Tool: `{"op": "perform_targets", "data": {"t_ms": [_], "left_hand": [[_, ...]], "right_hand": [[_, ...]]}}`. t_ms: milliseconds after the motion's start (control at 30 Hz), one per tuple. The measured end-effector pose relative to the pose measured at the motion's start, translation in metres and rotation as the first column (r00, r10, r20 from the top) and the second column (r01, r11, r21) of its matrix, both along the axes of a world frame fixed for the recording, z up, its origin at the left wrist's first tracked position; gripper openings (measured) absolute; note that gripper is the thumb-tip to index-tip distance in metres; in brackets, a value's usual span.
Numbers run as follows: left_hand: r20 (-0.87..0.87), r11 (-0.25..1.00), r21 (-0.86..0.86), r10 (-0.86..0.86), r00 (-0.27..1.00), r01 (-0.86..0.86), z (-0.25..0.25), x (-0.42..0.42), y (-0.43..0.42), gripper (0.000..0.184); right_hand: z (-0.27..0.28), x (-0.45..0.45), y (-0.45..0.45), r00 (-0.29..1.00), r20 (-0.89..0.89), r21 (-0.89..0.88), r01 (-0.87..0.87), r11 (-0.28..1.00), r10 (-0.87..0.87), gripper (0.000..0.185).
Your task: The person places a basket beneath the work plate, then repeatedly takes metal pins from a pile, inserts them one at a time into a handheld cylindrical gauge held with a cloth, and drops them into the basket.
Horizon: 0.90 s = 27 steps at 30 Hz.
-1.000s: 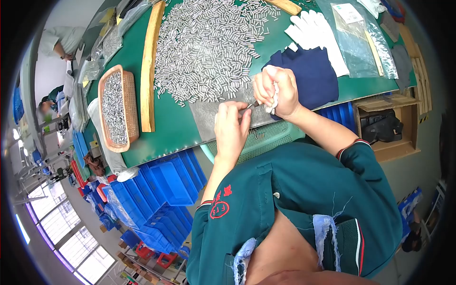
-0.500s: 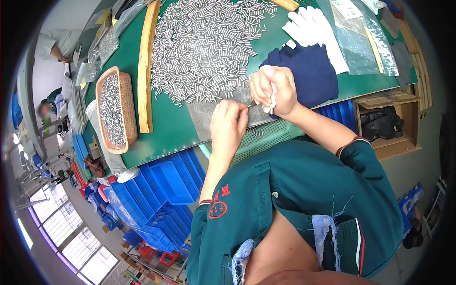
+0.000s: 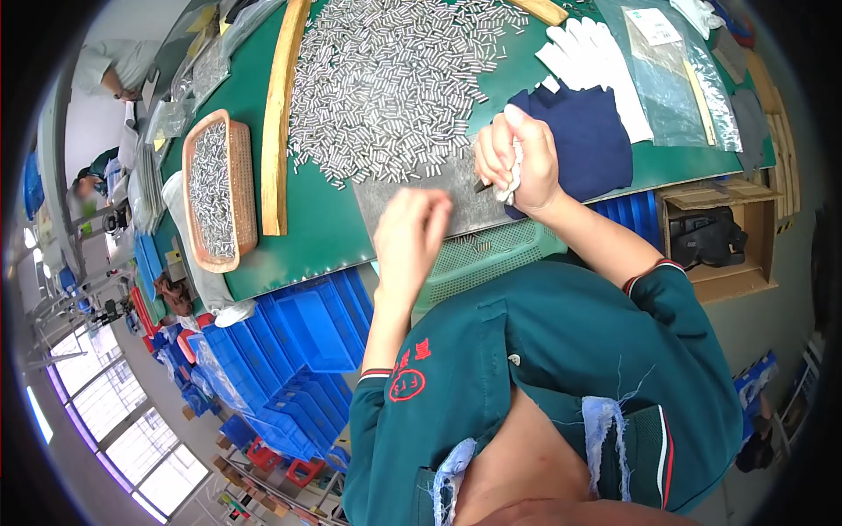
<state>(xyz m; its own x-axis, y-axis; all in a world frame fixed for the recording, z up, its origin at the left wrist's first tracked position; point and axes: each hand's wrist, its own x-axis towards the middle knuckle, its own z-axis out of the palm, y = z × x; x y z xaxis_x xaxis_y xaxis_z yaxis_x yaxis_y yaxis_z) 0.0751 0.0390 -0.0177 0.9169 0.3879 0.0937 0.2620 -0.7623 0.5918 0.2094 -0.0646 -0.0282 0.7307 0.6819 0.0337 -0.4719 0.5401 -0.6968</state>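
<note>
Head view, right hand (image 3: 526, 158): closed around white cloth (image 3: 515, 180); a dark tool tip (image 3: 480, 186) is pointed leftward.
Left hand (image 3: 410, 230): fingers bunched nearly together; whether anything is held cannot be told.
Metal pins (image 3: 386, 96): heaped beyond both hands, untouched.

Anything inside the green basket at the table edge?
A few small metal pins show inside the green basket. The table and green shirt cover parts of it, so whatever lies there can't be seen.

gap between 2 hands (image 3: 409, 230) (image 3: 530, 163), metal pieces (image 3: 386, 96) heaped ahead
</note>
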Motion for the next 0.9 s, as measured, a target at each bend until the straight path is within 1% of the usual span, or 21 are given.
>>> {"op": "perform_targets", "data": {"t_ms": [33,67,100,167,200,233,300,333,367,400,433,500,567,667,800,900], "left_hand": [[-0.037,0.989,0.007,0.148,0.988,-0.147,-0.001,0.005,0.002,0.007],[-0.018,0.970,0.030,0.241,0.970,-0.240,-0.006,0.011,0.004,0.012],[-0.017,0.970,0.030,0.241,0.970,-0.241,-0.007,0.016,0.003,0.012],[-0.009,0.921,0.256,0.307,0.952,-0.294,-0.008,0.025,0.001,0.019],[-0.004,0.922,0.280,0.280,0.960,-0.268,-0.012,0.026,0.001,0.022],[-0.005,0.922,0.279,0.279,0.960,-0.267,-0.012,0.026,0.001,0.022],[-0.026,0.962,0.239,0.142,0.989,-0.132,-0.012,0.024,0.000,0.021],[-0.044,0.985,0.160,0.077,0.996,-0.069,-0.010,0.022,-0.002,0.020],[-0.045,0.985,0.157,0.074,0.996,-0.066,-0.011,0.020,-0.003,0.020],[-0.030,0.995,0.096,0.005,1.000,-0.002,-0.014,0.018,-0.005,0.019],[-0.011,0.997,0.036,-0.064,0.998,0.064,-0.015,0.016,-0.007,0.019],[-0.017,0.996,0.054,-0.063,0.998,0.064,-0.015,0.015,-0.010,0.019],[0.074,0.998,0.062,-0.033,0.997,0.028,-0.015,0.015,-0.011,0.019],[0.109,0.996,0.089,-0.042,0.993,0.032,-0.022,0.012,-0.010,0.019],[0.122,0.995,0.096,-0.042,0.992,0.030,-0.024,0.012,-0.011,0.017],[0.137,0.999,0.052,-0.009,0.991,0.002,-0.026,0.012,-0.012,0.015]], "right_hand": [[0.000,0.001,0.001,1.000,-0.024,0.018,0.006,1.000,-0.006,0.047],[-0.003,0.002,0.000,1.000,0.006,0.029,-0.020,0.999,0.020,0.052],[-0.007,0.002,0.000,1.000,0.007,0.029,-0.021,0.999,0.020,0.052],[-0.015,0.002,0.001,0.999,0.046,0.184,-0.034,0.982,0.025,0.056],[-0.014,0.001,0.002,0.997,0.069,0.181,-0.043,0.982,0.031,0.060],[-0.014,0.001,0.002,0.997,0.068,0.180,-0.042,0.983,0.030,0.060],[-0.012,0.002,0.001,0.999,-0.011,0.201,-0.045,0.979,0.049,0.054],[-0.009,0.002,0.000,0.999,-0.013,0.199,-0.044,0.979,0.047,0.054],[-0.005,0.003,-0.001,0.999,0.000,0.098,-0.039,0.994,0.040,0.051],[-0.002,0.004,-0.002,0.999,0.011,-0.004,-0.032,0.999,0.032,0.047],[-0.002,0.004,-0.003,1.000,0.008,-0.007,-0.028,1.000,0.028,0.047],[-0.003,0.003,-0.003,0.999,-0.018,0.037,-0.038,0.999,0.039,0.041],[-0.005,0.003,-0.003,0.999,-0.009,0.045,-0.031,0.999,0.031,0.042],[-0.005,0.003,-0.003,0.999,-0.039,0.048,-0.028,0.998,0.030,0.042],[-0.003,0.001,-0.003,1.000,-0.007,0.020,-0.024,0.999,0.025,0.043],[-0.003,0.001,-0.003,1.000,-0.013,0.025,-0.027,0.999,0.027,0.043]]}}
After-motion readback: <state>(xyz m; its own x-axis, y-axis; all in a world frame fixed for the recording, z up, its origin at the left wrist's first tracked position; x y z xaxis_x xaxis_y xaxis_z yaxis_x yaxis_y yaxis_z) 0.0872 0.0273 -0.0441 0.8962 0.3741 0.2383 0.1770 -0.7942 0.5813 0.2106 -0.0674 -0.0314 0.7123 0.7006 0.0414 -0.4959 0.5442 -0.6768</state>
